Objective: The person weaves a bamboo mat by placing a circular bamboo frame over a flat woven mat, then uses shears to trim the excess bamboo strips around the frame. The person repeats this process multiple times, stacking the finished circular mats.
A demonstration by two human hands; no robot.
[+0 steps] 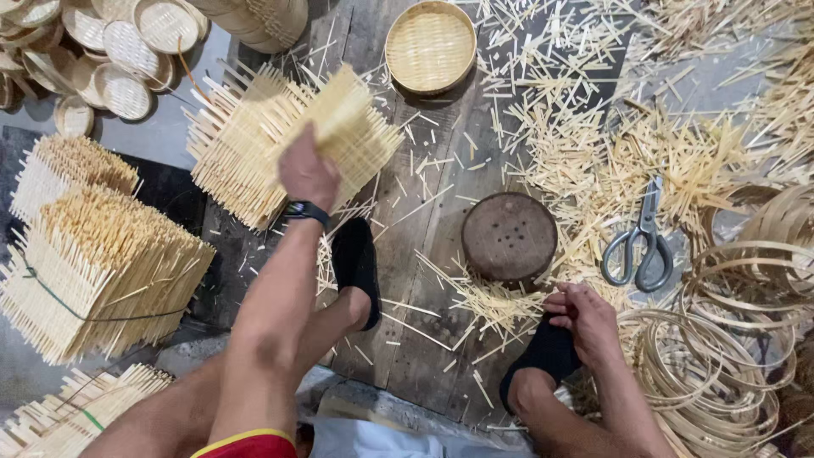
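Note:
My left hand, a dark watch on its wrist, grips a square woven bamboo mat with loose strip ends, lifted and blurred above a stack of similar mats. My right hand rests low by my right foot in a black sock, fingers curled, touching loose bamboo strips; whether it grips any is unclear. A round dark wooden block with small holes lies just above that hand.
Grey scissors lie among scattered bamboo offcuts to the right. Coiled bamboo rings pile at the lower right. A finished round basket sits at the top, more baskets top left, tied mat bundles at the left.

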